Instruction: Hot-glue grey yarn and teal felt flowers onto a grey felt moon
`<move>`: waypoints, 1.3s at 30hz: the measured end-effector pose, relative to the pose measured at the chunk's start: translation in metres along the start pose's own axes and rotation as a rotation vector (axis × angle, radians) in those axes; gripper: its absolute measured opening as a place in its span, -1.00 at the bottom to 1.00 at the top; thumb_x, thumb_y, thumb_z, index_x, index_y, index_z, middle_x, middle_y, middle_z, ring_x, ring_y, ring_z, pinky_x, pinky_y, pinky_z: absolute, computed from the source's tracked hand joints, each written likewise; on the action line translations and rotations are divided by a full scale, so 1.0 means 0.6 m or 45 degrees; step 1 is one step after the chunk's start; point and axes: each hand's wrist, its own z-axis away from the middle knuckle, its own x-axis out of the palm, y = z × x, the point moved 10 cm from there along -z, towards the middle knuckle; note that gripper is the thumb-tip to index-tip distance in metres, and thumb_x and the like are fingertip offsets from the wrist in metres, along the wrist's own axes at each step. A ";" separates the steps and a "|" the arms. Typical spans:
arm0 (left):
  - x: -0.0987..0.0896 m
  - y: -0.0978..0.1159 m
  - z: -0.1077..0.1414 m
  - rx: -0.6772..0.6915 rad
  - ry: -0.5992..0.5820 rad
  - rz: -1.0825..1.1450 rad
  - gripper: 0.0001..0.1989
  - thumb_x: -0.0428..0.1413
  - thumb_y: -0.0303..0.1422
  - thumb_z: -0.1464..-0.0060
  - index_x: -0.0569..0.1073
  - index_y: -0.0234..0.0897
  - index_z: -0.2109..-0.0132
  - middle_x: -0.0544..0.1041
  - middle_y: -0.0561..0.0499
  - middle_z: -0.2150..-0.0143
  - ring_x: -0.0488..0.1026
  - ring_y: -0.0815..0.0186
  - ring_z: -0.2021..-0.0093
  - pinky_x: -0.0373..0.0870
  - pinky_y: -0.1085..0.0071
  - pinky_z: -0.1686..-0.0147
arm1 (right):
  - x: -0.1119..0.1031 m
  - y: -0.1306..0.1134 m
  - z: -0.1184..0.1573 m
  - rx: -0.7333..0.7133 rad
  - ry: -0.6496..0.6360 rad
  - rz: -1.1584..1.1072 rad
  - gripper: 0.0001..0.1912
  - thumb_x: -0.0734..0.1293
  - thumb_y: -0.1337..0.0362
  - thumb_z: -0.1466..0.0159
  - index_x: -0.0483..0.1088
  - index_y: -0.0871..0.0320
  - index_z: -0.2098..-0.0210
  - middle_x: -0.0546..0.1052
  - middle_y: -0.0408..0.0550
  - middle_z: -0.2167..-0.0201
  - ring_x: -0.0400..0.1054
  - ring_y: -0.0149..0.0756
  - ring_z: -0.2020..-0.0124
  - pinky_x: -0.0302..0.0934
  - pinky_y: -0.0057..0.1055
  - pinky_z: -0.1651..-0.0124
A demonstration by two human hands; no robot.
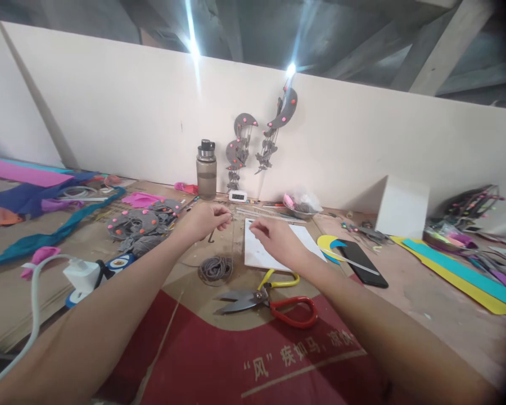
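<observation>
My left hand point(206, 222) is raised over the table with its fingertips pinched together; whatever they hold is too small to make out. Opposite it, my right hand point(274, 239) bends down over a white board point(301, 233), its fingers also closed, with any held thing hidden. A small dark hook-shaped piece point(211, 237) shows just under my left hand. Nearer to me lies a coil of grey cord point(216, 269). Large scissors point(240, 302), with one yellow and one red handle, rest with blades parted on the red and brown cardboard point(202, 349).
Grey felt pieces with pink dots point(135, 223) lie left, near a white charger plug point(82, 274) and cable. A bottle point(206, 171) and a small digital timer point(238, 196) stand at the back. A black phone point(362, 263) and coloured strips point(468, 270) lie right. Crescent-shaped decorations point(283, 109) hang behind.
</observation>
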 end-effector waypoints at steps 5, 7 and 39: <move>-0.011 0.001 -0.002 -0.004 -0.018 0.043 -0.85 0.10 -0.30 0.02 0.46 -0.31 0.40 0.51 0.00 0.51 0.43 0.39 0.54 0.37 0.49 0.51 | 0.035 -0.001 0.135 0.037 -0.631 0.238 -0.76 0.18 0.39 -0.24 0.42 0.11 0.18 0.48 0.00 0.26 0.34 -0.27 0.25 0.17 -0.38 0.19; -0.012 -0.005 -0.004 -0.019 -0.012 0.084 -0.86 0.11 -0.31 0.02 0.45 -0.31 0.41 0.50 0.00 0.52 0.42 0.40 0.55 0.37 0.49 0.52 | 0.043 -0.005 0.179 0.012 -0.723 0.268 -0.58 0.24 0.50 -0.12 0.39 0.08 0.06 0.44 0.04 0.11 0.32 -0.22 0.12 0.18 -0.34 0.07; -0.065 0.036 0.017 -0.064 0.290 0.050 -0.81 0.11 -0.28 -0.01 0.48 -0.33 0.34 0.52 0.01 0.48 0.35 0.45 0.61 0.27 0.54 0.62 | 0.125 -0.040 0.076 0.649 -0.358 -1.255 -0.74 0.15 0.16 -0.19 0.35 0.18 0.27 0.40 -0.19 0.59 0.31 -0.40 0.61 0.18 -0.48 0.55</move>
